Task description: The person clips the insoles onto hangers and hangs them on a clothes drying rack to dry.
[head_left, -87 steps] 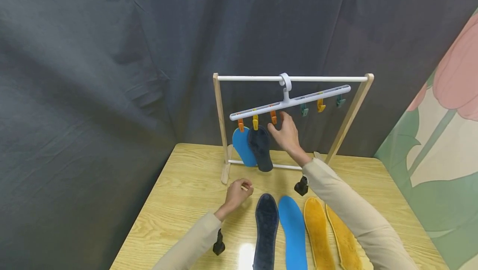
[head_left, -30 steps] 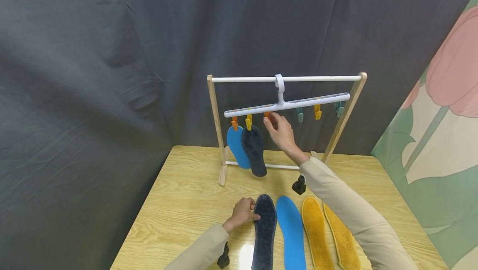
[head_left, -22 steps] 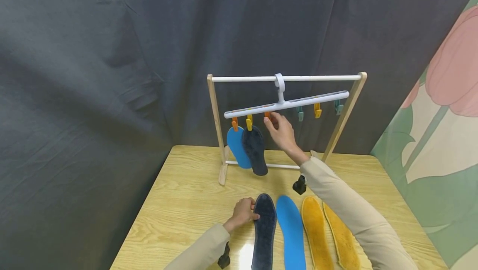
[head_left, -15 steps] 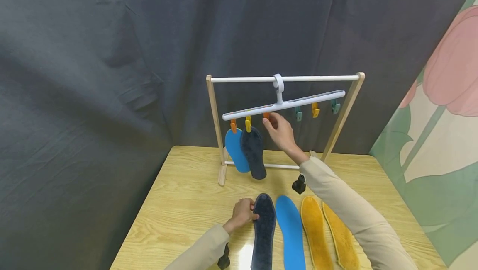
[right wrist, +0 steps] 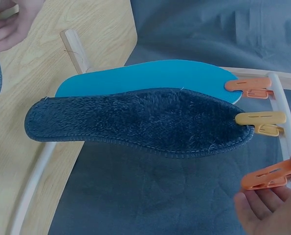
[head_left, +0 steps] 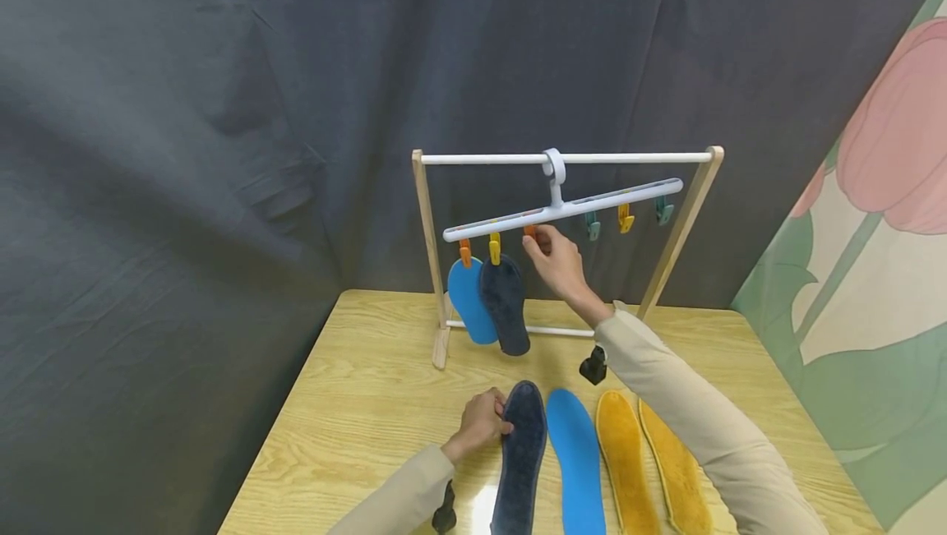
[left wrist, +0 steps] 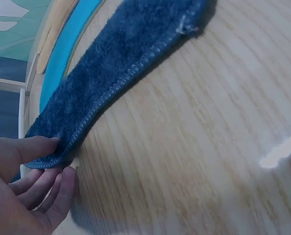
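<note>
My left hand (head_left: 481, 420) pinches the edge of a dark navy plush insole (head_left: 521, 461) near its far end, thumb on top and fingers underneath, as the left wrist view shows. My right hand (head_left: 558, 265) pinches an orange clip (right wrist: 267, 175) under the white hanger (head_left: 518, 220), third from the left. No insole hangs from that clip. To its left, a yellow clip (right wrist: 260, 119) bears another navy plush insole (right wrist: 140, 122). Behind this one, a blue insole (right wrist: 150, 78) hangs from the leftmost orange clip (right wrist: 248, 86).
A blue insole (head_left: 575, 461) and two mustard insoles (head_left: 629, 461) lie right of the navy one, beneath the right forearm. The wooden rack (head_left: 688, 231) carries the tilted hanger on its white rod (head_left: 636, 158). Two green clips and a yellow clip (head_left: 625, 219) hang at right.
My left hand has moved from the table onto the navy insole and gripped its edge; its near end has swung slightly left. My right hand has taken hold of the orange clip.
</note>
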`<act>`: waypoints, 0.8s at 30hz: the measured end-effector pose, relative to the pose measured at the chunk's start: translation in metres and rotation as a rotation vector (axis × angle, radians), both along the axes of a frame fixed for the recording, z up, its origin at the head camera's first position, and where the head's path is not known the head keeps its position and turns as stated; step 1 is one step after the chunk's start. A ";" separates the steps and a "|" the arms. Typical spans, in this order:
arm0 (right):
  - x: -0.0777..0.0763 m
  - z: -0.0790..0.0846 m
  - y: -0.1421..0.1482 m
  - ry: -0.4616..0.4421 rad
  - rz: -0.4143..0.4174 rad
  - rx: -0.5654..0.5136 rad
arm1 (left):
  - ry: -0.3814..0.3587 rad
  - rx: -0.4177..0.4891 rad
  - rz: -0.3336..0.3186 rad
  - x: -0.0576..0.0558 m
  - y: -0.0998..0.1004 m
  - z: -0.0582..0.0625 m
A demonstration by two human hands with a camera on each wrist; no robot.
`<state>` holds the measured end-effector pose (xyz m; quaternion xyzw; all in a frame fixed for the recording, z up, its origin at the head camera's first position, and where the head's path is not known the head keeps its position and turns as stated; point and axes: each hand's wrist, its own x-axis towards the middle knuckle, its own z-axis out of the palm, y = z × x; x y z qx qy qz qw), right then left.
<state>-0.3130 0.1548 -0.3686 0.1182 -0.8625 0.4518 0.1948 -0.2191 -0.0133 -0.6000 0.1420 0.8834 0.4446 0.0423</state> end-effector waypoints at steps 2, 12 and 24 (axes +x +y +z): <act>0.000 0.000 0.000 0.007 0.003 0.001 | 0.006 0.014 -0.004 -0.001 -0.001 0.002; 0.000 0.000 -0.001 0.009 0.029 -0.004 | 0.011 0.072 -0.021 -0.002 -0.006 0.007; 0.002 0.002 -0.002 0.021 0.026 0.005 | -0.032 0.107 -0.051 -0.011 -0.008 0.011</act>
